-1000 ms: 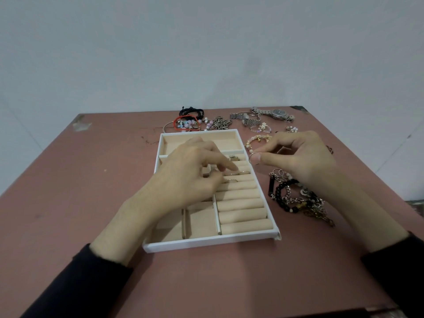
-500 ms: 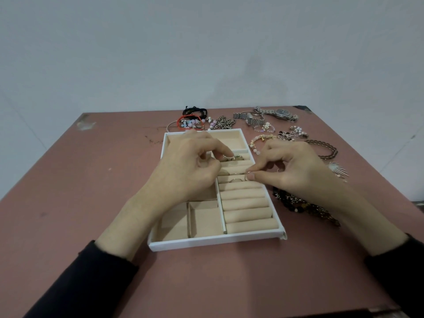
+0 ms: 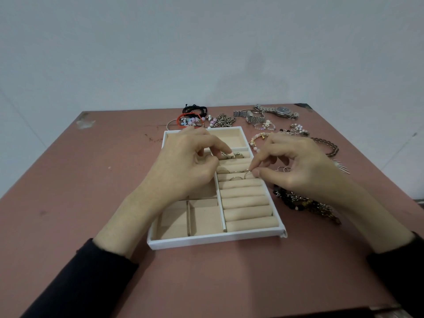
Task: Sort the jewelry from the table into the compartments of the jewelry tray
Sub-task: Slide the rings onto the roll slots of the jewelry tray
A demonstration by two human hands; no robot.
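Right hand [image 3: 305,166] pinches one ring [image 3: 248,174] over one tray [image 3: 218,241]; left hand [image 3: 183,166], grip unclear

Plain room: table [image 3: 68,180], white wall [image 3: 206,42]

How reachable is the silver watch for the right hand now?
Probably yes: only low, loose jewelry lies between the right hand and the silver watch, though it pinches a ring at the tray.

The jewelry tray [image 3: 215,241] sits on the table [image 3: 68,180], loose jewelry [image 3: 223,120] behind and right of it.
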